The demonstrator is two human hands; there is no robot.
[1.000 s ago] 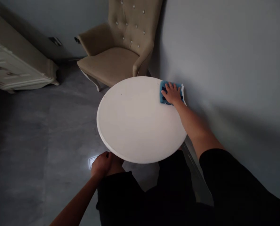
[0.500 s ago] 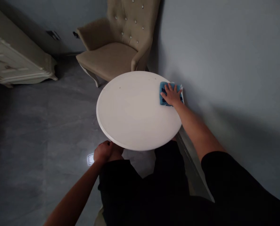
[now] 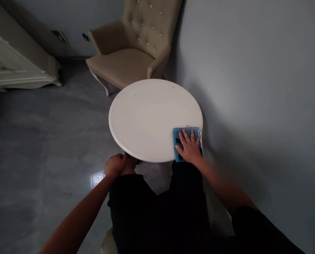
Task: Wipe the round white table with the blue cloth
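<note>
My right hand (image 3: 190, 148) lies flat with its fingers spread, pressing a folded blue cloth (image 3: 176, 135) onto the near right part of a round white table (image 3: 147, 116). Dark patches pattern the cloth, and its right side hangs at or slightly past the table's rim. My left hand (image 3: 115, 165) is closed in a fist by my left knee, just below the table's near left edge. What its fingers hold, if anything, is hidden. A few small dark specks or chips mark the far part of the tabletop.
A beige tufted armchair (image 3: 125, 63) stands behind the table. To the right rises a grey wall (image 3: 258, 77), close to the table's edge. An ornate pale cabinet (image 3: 19, 53) is at the far left. A bright square patch (image 3: 97, 179) shows on the grey floor (image 3: 41, 141).
My right hand and the blue cloth have slid toward me, from the table's far right part to its near right edge. My left hand has stayed almost where it was.
</note>
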